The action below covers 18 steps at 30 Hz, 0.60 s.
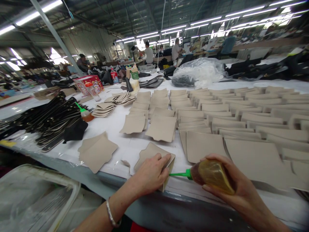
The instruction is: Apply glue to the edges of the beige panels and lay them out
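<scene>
My right hand (231,180) is wrapped round a clear squeeze bottle (212,175) of amber liquid, tilted so its long green nozzle points left. The nozzle tip reaches the edge of a beige leather-like piece (147,154) near the table's front edge. Over that piece lies my left hand (153,170), gripping it with bent fingers; its right edge is lifted and folded, partly hidden by the fingers. Left of it are overlapping beige pieces (98,151). Folded beige pieces (160,128) stand just beyond my left hand, and rows of them (205,145) stretch away behind the bottle.
Black strips (53,119) are heaped at the left, beside a second green-tipped bottle (84,112). Behind stand a red box (89,84) and a plastic-wrapped bundle (196,72). A white bin (36,193) sits below the table's front edge. People work in the background.
</scene>
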Each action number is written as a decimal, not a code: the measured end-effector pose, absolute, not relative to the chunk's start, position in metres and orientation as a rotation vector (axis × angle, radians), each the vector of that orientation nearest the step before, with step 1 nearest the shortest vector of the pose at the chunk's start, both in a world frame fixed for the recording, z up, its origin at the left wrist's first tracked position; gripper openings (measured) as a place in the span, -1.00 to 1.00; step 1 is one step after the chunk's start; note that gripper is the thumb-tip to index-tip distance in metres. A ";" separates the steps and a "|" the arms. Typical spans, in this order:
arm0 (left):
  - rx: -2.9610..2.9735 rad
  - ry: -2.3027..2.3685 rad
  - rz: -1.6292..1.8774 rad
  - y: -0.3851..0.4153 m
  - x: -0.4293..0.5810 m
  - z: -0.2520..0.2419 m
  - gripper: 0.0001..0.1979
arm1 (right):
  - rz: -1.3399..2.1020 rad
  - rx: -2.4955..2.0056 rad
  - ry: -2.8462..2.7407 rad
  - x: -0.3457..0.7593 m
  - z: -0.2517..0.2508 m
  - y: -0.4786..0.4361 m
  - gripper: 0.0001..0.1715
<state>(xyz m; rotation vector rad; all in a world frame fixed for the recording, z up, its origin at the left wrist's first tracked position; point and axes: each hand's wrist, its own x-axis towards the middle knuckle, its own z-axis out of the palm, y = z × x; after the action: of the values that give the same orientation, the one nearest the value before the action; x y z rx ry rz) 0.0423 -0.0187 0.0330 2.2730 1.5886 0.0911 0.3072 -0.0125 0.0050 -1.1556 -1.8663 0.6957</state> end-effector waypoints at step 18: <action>2.261 1.559 0.103 -0.016 0.042 0.034 -0.55 | 0.488 -1.118 -1.876 0.306 0.010 -0.005 -0.48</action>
<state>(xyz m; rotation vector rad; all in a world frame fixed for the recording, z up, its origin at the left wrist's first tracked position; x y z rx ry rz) 0.0418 -0.0156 0.0343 2.2610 1.5589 0.1026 0.3064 -0.0047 0.0102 -1.1182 -1.8758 0.4876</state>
